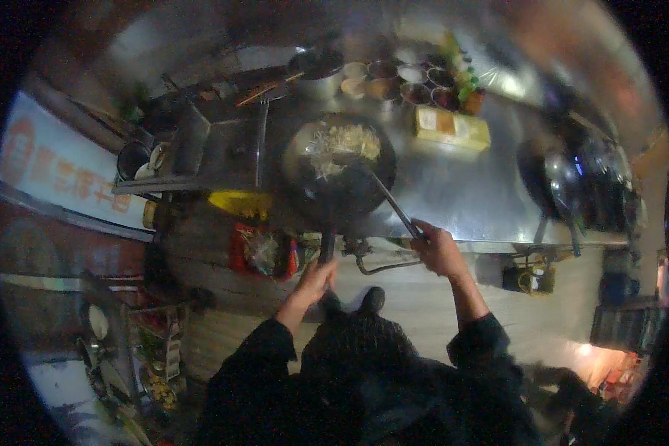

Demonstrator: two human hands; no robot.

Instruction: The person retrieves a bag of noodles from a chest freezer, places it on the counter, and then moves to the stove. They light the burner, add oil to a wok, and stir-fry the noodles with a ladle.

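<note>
A dark wok (349, 197) sits at the counter's front edge, its handle pointing toward me. Pale shredded food and yellowish pieces (342, 145) lie in its far half. My left hand (317, 279) is closed around the wok's handle. In my right hand (436, 249) is the long metal handle of a cooking utensil (390, 197), slanting down into the wok. Its head is partly hidden among the food, so I cannot tell whether it is a ladle or a spatula.
Several seasoning tubs (383, 89) stand behind the wok, with a green bottle (466, 85) and a yellowish box (453, 131) to their right. More dark woks (583, 175) rest at the counter's right end. A metal sink (227, 141) lies left. Below hangs a red bag (256, 249).
</note>
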